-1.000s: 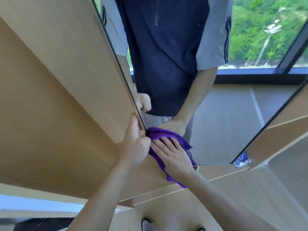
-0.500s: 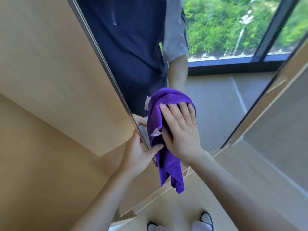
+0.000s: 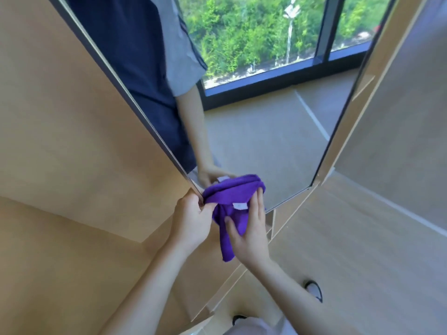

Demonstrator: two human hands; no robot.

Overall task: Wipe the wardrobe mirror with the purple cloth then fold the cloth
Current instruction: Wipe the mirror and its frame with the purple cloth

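Note:
The wardrobe mirror fills the middle of the view, framed by light wood door panels. The purple cloth, bunched with a small white label showing, is at the mirror's lower left corner. My right hand holds the cloth from the right, with a strip of it hanging down below the palm. My left hand grips the mirror door's left edge right beside the cloth, fingers curled around the edge and touching the fabric.
Light wood wardrobe panels stand to the left and right of the mirror. The mirror reflects a person's torso, a large window and trees. My shoes show on the wood floor below.
My right hand has come down the mirror with the cloth, from mid-glass to the lower left corner, and now grips it bunched instead of pressing it flat. The left hand stays on the door edge.

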